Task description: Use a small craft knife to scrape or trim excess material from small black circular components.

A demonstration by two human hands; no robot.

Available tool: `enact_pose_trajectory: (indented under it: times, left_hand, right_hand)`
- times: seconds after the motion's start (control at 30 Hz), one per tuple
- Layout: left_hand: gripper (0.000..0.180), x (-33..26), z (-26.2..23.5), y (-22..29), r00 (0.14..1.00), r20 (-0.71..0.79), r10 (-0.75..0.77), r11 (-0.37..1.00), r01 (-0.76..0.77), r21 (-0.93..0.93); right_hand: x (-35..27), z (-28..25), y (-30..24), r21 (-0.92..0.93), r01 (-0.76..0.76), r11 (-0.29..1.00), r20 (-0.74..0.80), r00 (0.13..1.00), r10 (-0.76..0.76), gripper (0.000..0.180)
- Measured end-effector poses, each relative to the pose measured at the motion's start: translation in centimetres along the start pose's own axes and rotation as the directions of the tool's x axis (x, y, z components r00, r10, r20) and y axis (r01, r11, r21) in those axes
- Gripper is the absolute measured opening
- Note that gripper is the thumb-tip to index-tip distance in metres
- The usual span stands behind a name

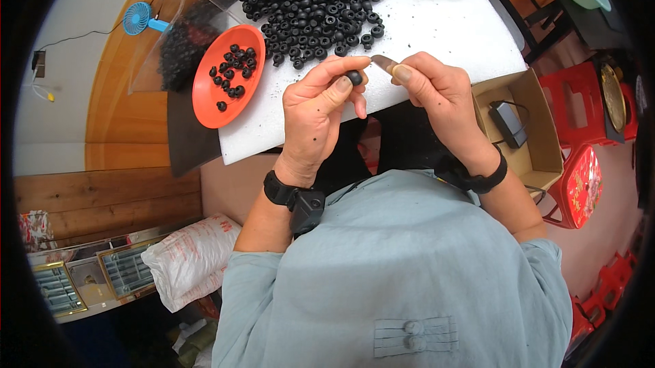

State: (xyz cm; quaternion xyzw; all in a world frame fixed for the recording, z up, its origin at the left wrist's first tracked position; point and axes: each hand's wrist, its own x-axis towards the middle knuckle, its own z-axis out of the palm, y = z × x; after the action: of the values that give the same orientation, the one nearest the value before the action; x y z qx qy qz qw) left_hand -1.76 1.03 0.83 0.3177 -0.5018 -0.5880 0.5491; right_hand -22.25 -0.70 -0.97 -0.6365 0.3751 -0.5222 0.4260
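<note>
While I watch, left hand (315, 112) fingers pinch a black ring (354, 77); right hand (437, 92) grips a small blade (382, 62) at its two o'clock. Orange plate (205, 98) lies nine o'clock.

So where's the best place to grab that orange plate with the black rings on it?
Take the orange plate by its bare near rim, coming from the person's left: the rings lie at its far end, and its right edge overlaps the white foam board.

White foam board (437, 27) serves as the worktop; a big heap of black rubber rings (310, 0) sits at twelve o'clock, a round orange plastic plate (208, 98) overhangs its nine o'clock edge.
</note>
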Motion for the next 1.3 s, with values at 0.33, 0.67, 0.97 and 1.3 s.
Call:
enact_pose_trajectory:
  times: [0.33,0.67,0.97,1.3]
  left_hand:
    - [0.024,-0.6,-3.4,4.4,0.933,-0.232,0.276,0.852,-0.126,0.508]
    - [0.022,2.8,-4.4,5.2,0.875,0.262,0.408,-0.066,-0.258,0.964]
    - [0.013,8.0,1.1,0.8,0.827,0.510,0.237,-0.333,-0.424,0.842]
    - [0.012,7.4,1.2,0.7,0.848,0.490,0.202,-0.236,-0.443,0.865]
  right_hand:
    - [-0.2,-0.1,0.2,-0.064,0.028,0.998,-0.003,1.000,-0.028,0.026]
    - [-0.2,-0.1,0.6,-0.049,0.054,0.997,-0.021,0.998,-0.055,0.024]
    - [-0.4,-0.4,0.6,0.114,0.020,0.993,-0.017,1.000,-0.018,0.025]
    - [-0.5,-0.8,0.5,0.220,-0.040,0.975,-0.008,0.999,0.043,0.024]
